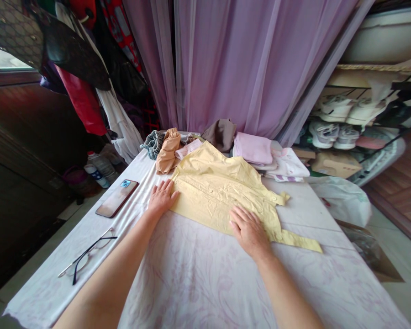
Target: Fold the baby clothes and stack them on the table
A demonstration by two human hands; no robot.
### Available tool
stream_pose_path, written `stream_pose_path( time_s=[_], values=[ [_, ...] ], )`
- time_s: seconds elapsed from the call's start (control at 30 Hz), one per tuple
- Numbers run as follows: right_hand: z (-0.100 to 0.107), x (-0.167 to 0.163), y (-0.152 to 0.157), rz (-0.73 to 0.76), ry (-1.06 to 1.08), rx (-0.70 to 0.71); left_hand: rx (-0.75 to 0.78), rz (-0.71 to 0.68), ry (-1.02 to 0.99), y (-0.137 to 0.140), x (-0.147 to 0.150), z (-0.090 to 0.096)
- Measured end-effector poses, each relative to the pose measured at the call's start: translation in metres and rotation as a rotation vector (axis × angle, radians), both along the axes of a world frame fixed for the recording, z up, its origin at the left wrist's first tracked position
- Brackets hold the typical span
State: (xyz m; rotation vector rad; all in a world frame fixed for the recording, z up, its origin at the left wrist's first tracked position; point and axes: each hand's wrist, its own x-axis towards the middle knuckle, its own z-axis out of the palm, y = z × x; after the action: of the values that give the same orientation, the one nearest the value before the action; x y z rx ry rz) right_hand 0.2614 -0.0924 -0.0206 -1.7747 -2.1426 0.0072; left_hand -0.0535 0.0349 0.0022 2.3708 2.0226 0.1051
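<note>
A yellow buttoned garment (205,183), probably a shirt, lies spread and slightly wrinkled over the cloth-covered table (192,278). Its far part reaches up against the pile of clothes, and a strap-like strip (301,241) sticks out to the right. My left hand (162,196) rests on the garment's left edge, fingers stretched out. Near the button row, my right hand (248,226) lies flat on the fabric with its fingers extended. Neither hand grips the cloth.
At the left stand a phone (117,198) and eyeglasses (87,253) on the tablecloth. Behind the garment are crumpled orange cloth (168,151), dark cloth (219,135) and folded pink clothes (252,148). A purple curtain (233,64) hangs behind; shoe shelves (339,109) stand right.
</note>
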Motion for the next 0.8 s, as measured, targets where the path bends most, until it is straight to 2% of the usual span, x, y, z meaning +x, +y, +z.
stream_pose_path(
  time_s=[0.1,0.2,0.4,0.5,0.6,0.8],
  values=[
    [-0.004,0.004,-0.001,-0.034,0.003,0.043,0.077,0.047,0.009,-0.003,0.004,0.003],
    [-0.007,0.006,0.001,-0.028,0.026,0.101,0.151,0.028,0.007,-0.016,0.027,0.008],
    [-0.013,0.009,0.004,0.011,0.003,0.213,0.049,-0.345,-0.182,-0.072,0.115,0.002],
    [-0.018,0.011,0.005,0.020,-0.037,0.248,0.015,-0.422,-0.235,-0.085,0.134,-0.005],
    [-0.020,0.013,0.006,0.031,-0.061,0.265,-0.008,-0.386,-0.206,-0.080,0.120,-0.007],
    [-0.021,0.013,0.006,0.046,-0.050,0.284,-0.013,-0.242,-0.093,-0.048,0.054,-0.005]
  ],
)
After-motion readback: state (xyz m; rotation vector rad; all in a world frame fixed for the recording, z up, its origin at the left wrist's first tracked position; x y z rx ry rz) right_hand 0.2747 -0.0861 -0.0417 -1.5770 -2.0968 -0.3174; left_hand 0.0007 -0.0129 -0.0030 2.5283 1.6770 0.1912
